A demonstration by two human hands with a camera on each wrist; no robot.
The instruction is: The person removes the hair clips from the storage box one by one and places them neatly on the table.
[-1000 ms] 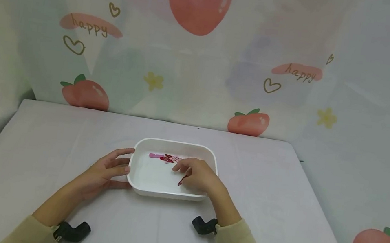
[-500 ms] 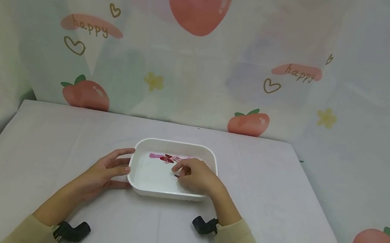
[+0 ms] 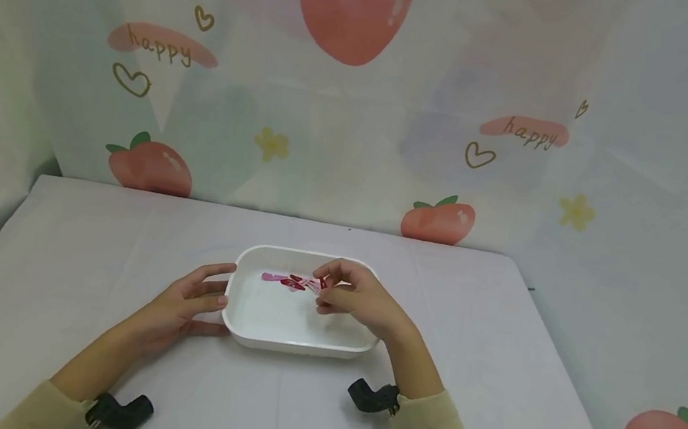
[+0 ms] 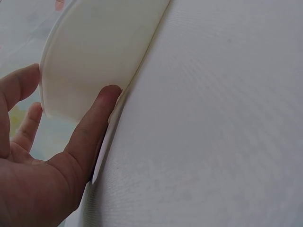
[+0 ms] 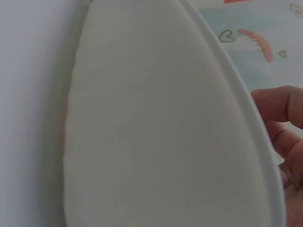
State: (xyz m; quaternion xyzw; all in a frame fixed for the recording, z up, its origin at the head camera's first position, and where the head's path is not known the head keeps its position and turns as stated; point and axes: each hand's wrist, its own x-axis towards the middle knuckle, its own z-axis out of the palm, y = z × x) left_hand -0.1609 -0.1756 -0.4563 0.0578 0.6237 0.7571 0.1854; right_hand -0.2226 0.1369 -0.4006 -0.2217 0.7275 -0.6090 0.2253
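Note:
A white plastic tray (image 3: pixel 294 347) stands on the table, with a small group of hair clips in it. One is a pink hair clip (image 3: pixel 272 277); beside it lies a red hair clip (image 3: pixel 293 284), and more clips overlap to its right. My right hand (image 3: pixel 365 303) is over the tray's right part and pinches another red hair clip (image 3: pixel 323 283) between thumb and fingertips, mostly covered by the fingers. Spread, fairly straight fingers of my left hand (image 3: pixel 178 305) touch the tray's left end. In the left wrist view, the left thumb (image 4: pixel 97 111) lies along the tray's outer wall.
White cloth (image 3: pixel 120 228) covers the table. Behind it hangs a printed backdrop (image 3: pixel 354 136) with peaches and hearts. The tray's raised wall (image 5: pixel 165 118) fills most of the right wrist view. Black wrist cameras sit at both sleeve cuffs.
The right hand has moved up and slightly away toward the other clips, carrying the red hair clip from the tray's front part. The left hand stays at the tray's left end.

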